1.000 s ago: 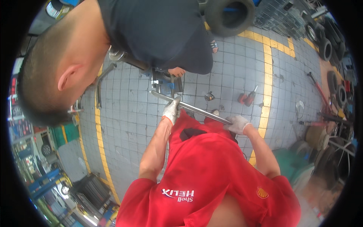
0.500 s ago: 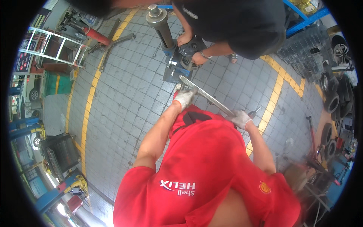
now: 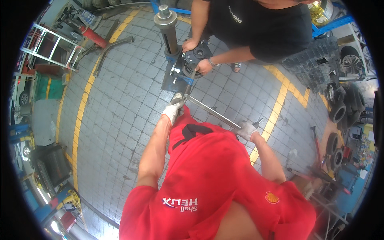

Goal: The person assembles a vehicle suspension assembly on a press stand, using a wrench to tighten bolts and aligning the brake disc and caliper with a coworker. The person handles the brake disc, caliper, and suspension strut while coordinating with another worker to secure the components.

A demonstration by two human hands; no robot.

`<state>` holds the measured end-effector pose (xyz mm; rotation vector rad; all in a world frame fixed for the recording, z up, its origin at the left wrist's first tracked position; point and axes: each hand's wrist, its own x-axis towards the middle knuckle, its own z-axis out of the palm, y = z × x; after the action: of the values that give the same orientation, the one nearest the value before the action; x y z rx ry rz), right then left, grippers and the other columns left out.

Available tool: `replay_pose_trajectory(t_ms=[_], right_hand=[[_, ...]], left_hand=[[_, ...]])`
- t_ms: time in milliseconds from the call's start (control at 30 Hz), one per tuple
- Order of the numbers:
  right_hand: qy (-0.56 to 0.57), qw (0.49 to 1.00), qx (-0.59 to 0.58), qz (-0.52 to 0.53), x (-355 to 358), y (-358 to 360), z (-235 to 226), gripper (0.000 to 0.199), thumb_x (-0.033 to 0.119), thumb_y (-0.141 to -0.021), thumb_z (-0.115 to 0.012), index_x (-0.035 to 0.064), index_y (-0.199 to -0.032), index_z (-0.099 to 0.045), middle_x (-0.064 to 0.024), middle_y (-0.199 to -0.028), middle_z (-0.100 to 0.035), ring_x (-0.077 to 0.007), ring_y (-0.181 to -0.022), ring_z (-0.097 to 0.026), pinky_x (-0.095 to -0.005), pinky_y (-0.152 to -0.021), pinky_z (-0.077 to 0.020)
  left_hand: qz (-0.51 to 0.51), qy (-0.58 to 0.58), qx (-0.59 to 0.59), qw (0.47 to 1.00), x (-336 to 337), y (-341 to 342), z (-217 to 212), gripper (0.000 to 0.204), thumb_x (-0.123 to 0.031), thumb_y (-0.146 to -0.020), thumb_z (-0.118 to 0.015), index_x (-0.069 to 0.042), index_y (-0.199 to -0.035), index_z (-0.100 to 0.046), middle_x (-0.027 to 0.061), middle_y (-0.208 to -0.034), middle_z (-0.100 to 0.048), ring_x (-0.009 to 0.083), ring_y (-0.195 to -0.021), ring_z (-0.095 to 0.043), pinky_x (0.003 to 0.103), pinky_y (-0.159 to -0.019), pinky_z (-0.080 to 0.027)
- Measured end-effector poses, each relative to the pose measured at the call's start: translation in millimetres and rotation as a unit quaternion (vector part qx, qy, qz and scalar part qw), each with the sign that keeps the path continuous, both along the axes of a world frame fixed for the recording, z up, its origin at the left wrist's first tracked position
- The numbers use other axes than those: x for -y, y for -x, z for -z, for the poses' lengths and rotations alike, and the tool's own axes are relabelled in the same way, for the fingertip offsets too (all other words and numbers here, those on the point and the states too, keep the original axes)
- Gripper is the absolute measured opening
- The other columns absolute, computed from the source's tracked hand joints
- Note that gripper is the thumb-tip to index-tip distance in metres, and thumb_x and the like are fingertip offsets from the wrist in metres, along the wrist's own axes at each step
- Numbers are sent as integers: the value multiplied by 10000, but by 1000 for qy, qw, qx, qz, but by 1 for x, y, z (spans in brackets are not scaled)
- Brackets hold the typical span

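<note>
While our gloved left hand (image 3: pixel 173 109) grips a rod (image 3: pixel 187 91) beside the stand's (image 3: pixel 171 44) near edge, our right hand (image 3: pixel 247 131) holds the slanting metal bar (image 3: pixel 214 112); bar in hand, but whether it's joined, we cannot tell.

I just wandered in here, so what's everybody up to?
A person in a red shirt grips one end of a silver metal bar in the gloved right hand. The gloved left hand is at the near end of a dark rod, close to the bar's other end; its exact grip is unclear. Opposite, a co-worker in a dark shirt has both hands at a round black part, beside an upright metal post.
</note>
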<state>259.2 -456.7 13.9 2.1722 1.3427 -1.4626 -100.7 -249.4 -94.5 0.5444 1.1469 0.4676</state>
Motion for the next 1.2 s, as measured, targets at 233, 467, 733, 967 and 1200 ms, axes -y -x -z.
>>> replay_pose_trajectory(t_ms=[233,467,733,967,1200], right_hand=[[20,999,-5,47,17,4,-5,675,534,-930,-718,-13,-1326,-721,-307,-1149,-765,-447,-1156,-723,-481,-1010,-539],[-7,998,26,58,45,-2,5,594,507,-951,-700,12,-1275,-753,-270,-1143,-777,-436,-1146,-730,-480,-996,-553],[34,975,-33,218,80,0,32,529,479,-959,-707,74,-1296,-758,-162,-1040,-760,-322,-962,-714,-439,-866,-558],[91,931,-58,349,109,5,70,524,450,-948,-763,44,-1279,-741,-48,-814,-672,-174,-626,-612,-374,-569,-504],[82,907,-72,406,132,4,98,479,434,-944,-790,75,-1259,-751,-23,-744,-650,-165,-571,-588,-375,-525,-497]], left_hand=[[-84,8,111,990,-24,-22,-12,374,13,-1053,-601,20,-1426,-572,109,-1135,-696,205,-1036,-725,346,-946,-646],[23,-71,158,985,-71,-56,-48,372,17,-1037,-613,14,-1409,-603,128,-1245,-688,243,-1135,-720,359,-984,-633],[21,-40,276,960,-97,-67,-59,477,65,-998,-633,17,-1471,-599,118,-1302,-692,216,-1123,-705,357,-1052,-600],[13,-65,202,977,-96,-86,-72,582,-31,-1042,-691,43,-1581,-482,141,-1385,-643,232,-1243,-669,352,-1130,-555],[103,-136,180,969,-97,-103,-91,647,7,-1020,-673,19,-1624,-441,159,-1419,-621,253,-1307,-637,386,-1174,-511]])
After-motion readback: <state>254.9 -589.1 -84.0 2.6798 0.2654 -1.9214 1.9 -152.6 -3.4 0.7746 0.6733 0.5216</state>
